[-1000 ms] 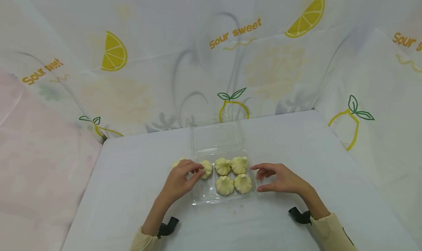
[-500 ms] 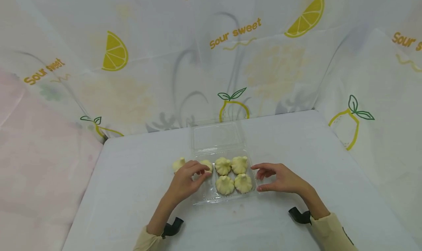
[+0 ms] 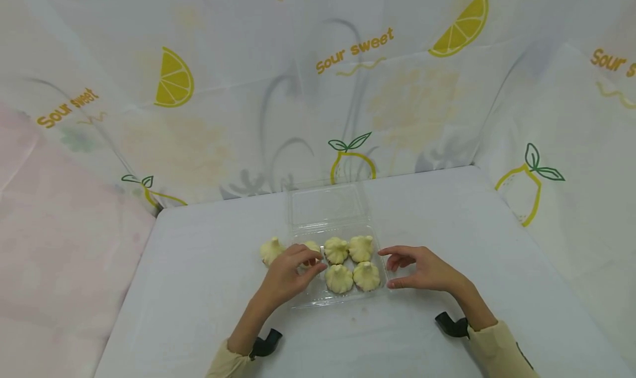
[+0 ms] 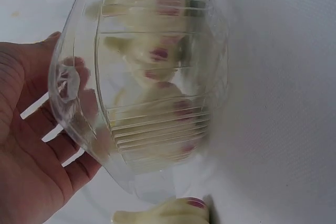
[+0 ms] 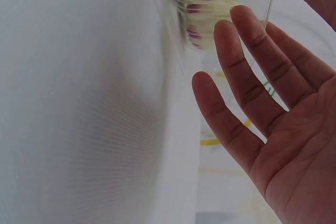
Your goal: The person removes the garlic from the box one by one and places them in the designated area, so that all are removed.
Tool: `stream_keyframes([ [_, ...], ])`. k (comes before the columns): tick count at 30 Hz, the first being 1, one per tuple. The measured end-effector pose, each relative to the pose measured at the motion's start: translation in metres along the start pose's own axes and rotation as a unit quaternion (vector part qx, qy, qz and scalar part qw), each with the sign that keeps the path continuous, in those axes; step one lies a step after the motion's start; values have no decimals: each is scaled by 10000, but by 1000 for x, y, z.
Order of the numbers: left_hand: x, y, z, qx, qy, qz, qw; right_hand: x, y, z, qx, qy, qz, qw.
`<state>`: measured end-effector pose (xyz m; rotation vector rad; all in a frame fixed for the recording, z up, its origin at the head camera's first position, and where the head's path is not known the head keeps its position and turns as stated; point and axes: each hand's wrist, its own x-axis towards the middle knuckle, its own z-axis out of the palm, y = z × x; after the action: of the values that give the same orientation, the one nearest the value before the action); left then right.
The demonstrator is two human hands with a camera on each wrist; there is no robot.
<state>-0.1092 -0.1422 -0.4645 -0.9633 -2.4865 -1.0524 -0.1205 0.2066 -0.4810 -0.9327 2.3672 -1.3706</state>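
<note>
A clear plastic clamshell box [image 3: 318, 303] lies on the table with its lid [image 3: 325, 204] folded back. Several pale garlic bulbs [image 3: 339, 278] sit in it, four-square at its right side plus one garlic bulb [image 3: 311, 246] at back left, partly hidden by my left hand [image 3: 288, 273]. That hand hovers over the box's left part, fingers loosely bent, nothing held. The left wrist view shows its palm [image 4: 31, 150] behind the box wall. Outside, left of the box, rests another garlic bulb [image 3: 270, 251]. My right hand [image 3: 422, 270] stays spread by the right rim, holding nothing.
A white cloth covers the table [image 3: 199, 289]. Behind it hangs a backdrop [image 3: 238, 118] printed with lemons and lettering. Black curved pieces [image 3: 265, 343] are fixed at both wrists, near the beige sleeves [image 3: 499, 353].
My left hand has shifted right over the box, towards the grouped bulbs, uncovering the loose garlic bulb at left. The right hand and the box have stayed in place.
</note>
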Motion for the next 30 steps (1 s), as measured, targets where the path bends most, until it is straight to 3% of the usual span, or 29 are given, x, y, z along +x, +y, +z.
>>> stream_keyframes([
  [16,3,5,10,-117,-122,120,9998,-1,1,0,14,2,56,10000],
  [30,1,7,20,135,-174,186,9996,0,1,1,-8,-3,-4,10000],
])
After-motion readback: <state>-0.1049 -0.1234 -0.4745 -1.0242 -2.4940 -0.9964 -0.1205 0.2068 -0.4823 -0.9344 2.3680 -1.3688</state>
